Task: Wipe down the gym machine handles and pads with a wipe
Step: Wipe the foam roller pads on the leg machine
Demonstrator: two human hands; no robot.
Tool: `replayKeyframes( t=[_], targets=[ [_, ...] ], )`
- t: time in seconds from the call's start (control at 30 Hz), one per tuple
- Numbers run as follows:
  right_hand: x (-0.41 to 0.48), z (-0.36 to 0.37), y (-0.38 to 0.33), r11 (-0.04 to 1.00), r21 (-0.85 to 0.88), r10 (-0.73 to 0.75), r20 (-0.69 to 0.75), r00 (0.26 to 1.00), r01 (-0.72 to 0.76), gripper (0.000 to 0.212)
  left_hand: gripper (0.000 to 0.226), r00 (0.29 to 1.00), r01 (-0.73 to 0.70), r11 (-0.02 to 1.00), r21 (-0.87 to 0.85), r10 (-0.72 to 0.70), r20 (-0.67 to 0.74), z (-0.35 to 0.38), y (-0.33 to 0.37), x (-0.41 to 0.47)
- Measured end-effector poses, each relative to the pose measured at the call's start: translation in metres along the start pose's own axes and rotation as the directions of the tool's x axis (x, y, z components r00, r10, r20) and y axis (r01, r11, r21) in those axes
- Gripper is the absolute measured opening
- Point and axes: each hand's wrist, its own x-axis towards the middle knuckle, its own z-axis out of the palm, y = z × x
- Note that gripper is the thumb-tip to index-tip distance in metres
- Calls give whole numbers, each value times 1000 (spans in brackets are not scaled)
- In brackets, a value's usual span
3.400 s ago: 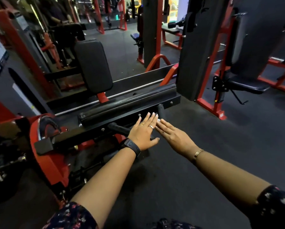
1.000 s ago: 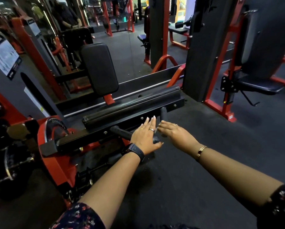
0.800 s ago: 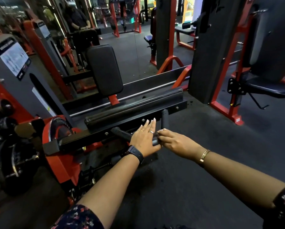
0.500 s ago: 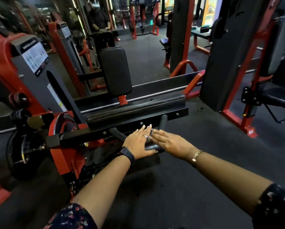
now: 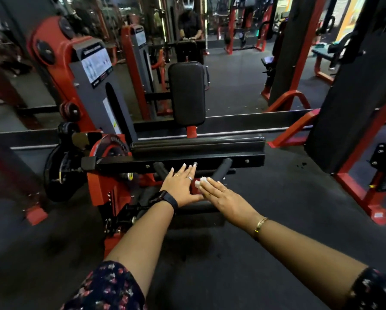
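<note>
Wipe [image 5: 200,181]: small, white, bunched, lying under the fingertips of the right hand [image 5: 225,198] at the near end of the right handle [image 5: 223,169]. Right hand is flat, fingers straight and together, pressing on the wipe without curling round it. Left hand [image 5: 180,186] is flat, fingers straight and slightly spread, holding nothing, over the near end of the left handle [image 5: 158,168]; contact cannot be confirmed. Both handles are dark cylinders. Their long axes run away from the viewer and splay apart. Just behind them a black cross bar [image 5: 243,161] spans left to right and carries a long pad [image 5: 196,145] on the same axis. Farther back, an upright pad [image 5: 186,93] stands on a red post. Weight plate [image 5: 57,173] stands to the left, red frame [image 5: 353,193] to the right.
</note>
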Motion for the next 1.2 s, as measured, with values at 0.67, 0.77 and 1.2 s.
replayKeyframes(
  t=[0.67, 0.77, 1.2],
  targets=[
    [9, 23, 39, 857, 503, 99, 46, 994, -108, 68, 110, 992, 96, 985, -145, -107, -73, 8, 1, 4],
    [2, 28, 63, 895, 441, 67, 9, 998, -64, 71, 107, 993, 77, 995, -58, -82, -82, 7, 3, 3],
    [14, 29, 55, 830, 557, 40, -9, 999, -29, 61, 95, 976, 128, 991, -35, -133, -173, 9, 49, 0]
  ],
)
